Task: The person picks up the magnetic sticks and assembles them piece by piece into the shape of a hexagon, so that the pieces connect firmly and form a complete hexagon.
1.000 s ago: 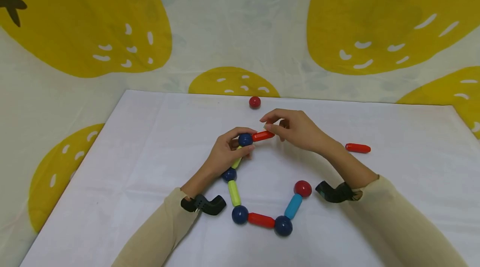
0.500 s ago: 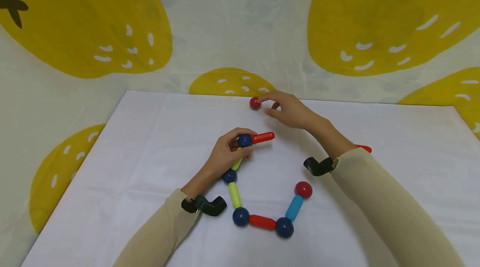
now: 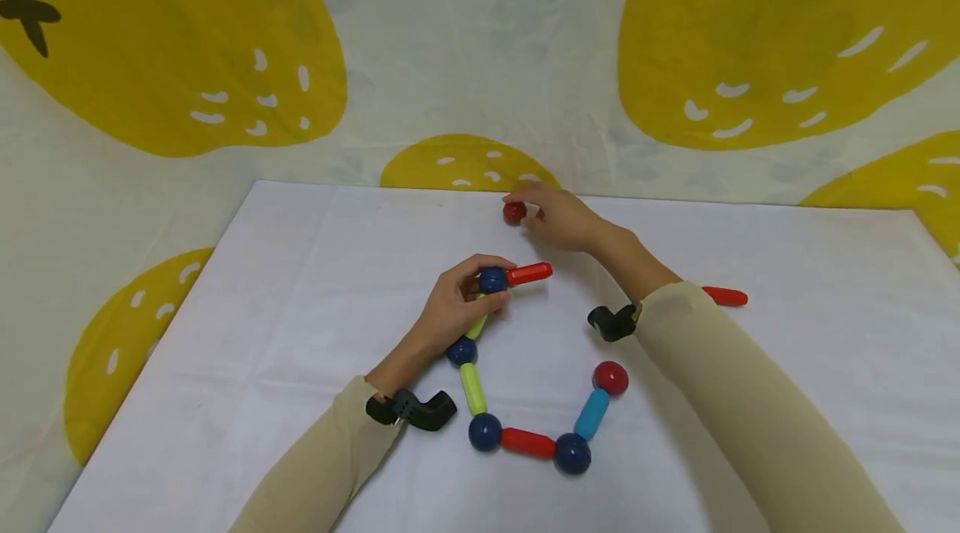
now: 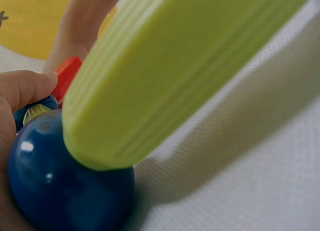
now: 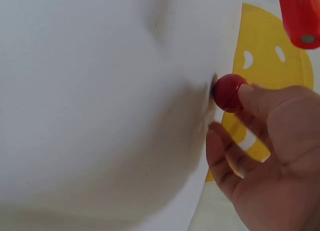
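Observation:
In the head view my left hand [image 3: 461, 300] grips a dark blue ball [image 3: 492, 280], from which a red rod [image 3: 529, 273] sticks out to the right. A yellow-green rod [image 3: 476, 325] runs down from that ball to a second blue ball [image 3: 461, 351]. My right hand [image 3: 566, 221], farther back, pinches a loose red ball [image 3: 513, 213] between thumb and index finger. The right wrist view shows the red ball [image 5: 230, 93] at the tabletop, with the other fingers loosely bent. In the left wrist view a yellow-green rod [image 4: 145, 86] and a blue ball [image 4: 70, 176] fill the foreground.
The chain continues through another yellow-green rod [image 3: 472, 389], more blue balls, a red rod [image 3: 528, 443] and a blue rod [image 3: 592, 414], up to a red ball [image 3: 611, 378]. One separate red rod [image 3: 727, 296] lies at right, partly behind the right arm. A patterned cloth [image 3: 480, 58] hangs behind the table.
My right hand has left the red rod's end, reached back and taken hold of the loose red ball, which has shifted slightly. The left hand keeps its grip on the blue ball.

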`<state>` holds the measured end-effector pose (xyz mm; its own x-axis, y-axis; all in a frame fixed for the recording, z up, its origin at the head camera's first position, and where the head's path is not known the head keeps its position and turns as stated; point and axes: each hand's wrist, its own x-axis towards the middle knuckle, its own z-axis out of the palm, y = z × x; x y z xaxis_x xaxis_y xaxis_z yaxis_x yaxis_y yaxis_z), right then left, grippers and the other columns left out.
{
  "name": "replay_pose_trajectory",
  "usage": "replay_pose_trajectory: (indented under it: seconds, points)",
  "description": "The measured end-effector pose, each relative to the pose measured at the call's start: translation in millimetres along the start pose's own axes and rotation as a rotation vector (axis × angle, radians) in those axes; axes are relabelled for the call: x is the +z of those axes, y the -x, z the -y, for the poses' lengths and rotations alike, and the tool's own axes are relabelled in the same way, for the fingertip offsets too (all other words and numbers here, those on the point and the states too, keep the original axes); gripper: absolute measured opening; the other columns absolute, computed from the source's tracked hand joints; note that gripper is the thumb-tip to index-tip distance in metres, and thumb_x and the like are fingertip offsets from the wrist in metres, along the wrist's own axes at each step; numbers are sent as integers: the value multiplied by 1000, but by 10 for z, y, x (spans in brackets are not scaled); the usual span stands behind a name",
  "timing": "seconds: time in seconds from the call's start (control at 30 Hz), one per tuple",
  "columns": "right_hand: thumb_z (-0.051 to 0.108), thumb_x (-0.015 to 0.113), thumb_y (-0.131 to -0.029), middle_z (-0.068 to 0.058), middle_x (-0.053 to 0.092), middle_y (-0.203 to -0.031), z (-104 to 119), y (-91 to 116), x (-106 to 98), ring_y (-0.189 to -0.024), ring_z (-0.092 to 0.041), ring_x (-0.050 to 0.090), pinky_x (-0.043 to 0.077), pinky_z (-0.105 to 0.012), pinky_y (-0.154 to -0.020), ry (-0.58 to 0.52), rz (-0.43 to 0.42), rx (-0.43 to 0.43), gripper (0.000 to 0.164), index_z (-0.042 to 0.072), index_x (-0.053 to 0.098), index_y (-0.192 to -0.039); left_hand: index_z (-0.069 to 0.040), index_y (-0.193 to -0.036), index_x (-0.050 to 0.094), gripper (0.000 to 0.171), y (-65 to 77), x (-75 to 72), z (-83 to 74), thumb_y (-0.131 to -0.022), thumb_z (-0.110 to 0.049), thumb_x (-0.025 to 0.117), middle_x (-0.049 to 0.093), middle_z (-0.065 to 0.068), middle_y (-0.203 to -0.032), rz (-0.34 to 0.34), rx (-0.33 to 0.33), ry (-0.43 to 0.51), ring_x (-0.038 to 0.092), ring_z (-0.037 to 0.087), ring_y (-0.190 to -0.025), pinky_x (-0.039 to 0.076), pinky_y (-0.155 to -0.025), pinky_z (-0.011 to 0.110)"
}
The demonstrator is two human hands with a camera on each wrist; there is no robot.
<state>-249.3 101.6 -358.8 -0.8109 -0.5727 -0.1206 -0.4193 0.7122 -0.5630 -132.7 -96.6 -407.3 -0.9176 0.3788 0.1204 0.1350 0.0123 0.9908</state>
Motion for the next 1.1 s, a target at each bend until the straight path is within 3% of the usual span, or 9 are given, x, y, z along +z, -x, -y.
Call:
replay_pose_trajectory:
  seconds: [0.1,0.23,0.57,0.83,0.93,1.1]
  points:
    - [11,63,-92,-15,51,-134,-3,48,3,-111,-33,52,43,-44,-95,7,-9,52,39,9,58,-130,-11,-123,60,34,-13,10,8,-90,-9,67,62,10,-100,6,3,-2,62,29,-72,53,-69,32]
    - [13,69,-89,-13,58,-120,-38,105,3,-92,-28,56,50,-38,-84,-7,0,62,37,8,61,-125,-10,-123,60,34,-35,15,28,-90,-9,67,61,12,-101,11,7,-1,61,32,-73,53,-69,32]
    - [15,68,-90,-11,62,-108,-194,408,-21,-95,-27,58,49,-40,-85,-51,31,113,32,9,59,-120,-13,-123,60,34,-50,12,39,-90,-12,68,60,10,-101,17,-8,-3,60,29,-69,51,-67,30]
    - [23,66,-92,-9,61,-113,-270,840,-85,-100,-26,58,51,-40,-82,-150,-45,146,34,15,58,-124,-14,-123,61,34,-45,6,56,-90,-12,68,61,9,-99,26,-6,-2,61,27,-68,51,-67,31]
    - [28,66,-91,-6,60,-114,-301,989,-52,-100,-25,58,52,-39,-80,-229,-84,160,37,18,57,-126,-13,-123,60,35,-45,-7,53,-89,-12,68,61,9,-98,27,-2,-4,61,28,-68,51,-67,31]
    - [26,67,-91,-4,58,-116,-313,1136,44,-98,-24,60,52,-36,-77,-453,-106,160,41,19,55,-130,-13,-123,61,35,-55,-34,55,-89,-10,68,61,9,-99,24,7,-3,61,29,-68,52,-67,32]
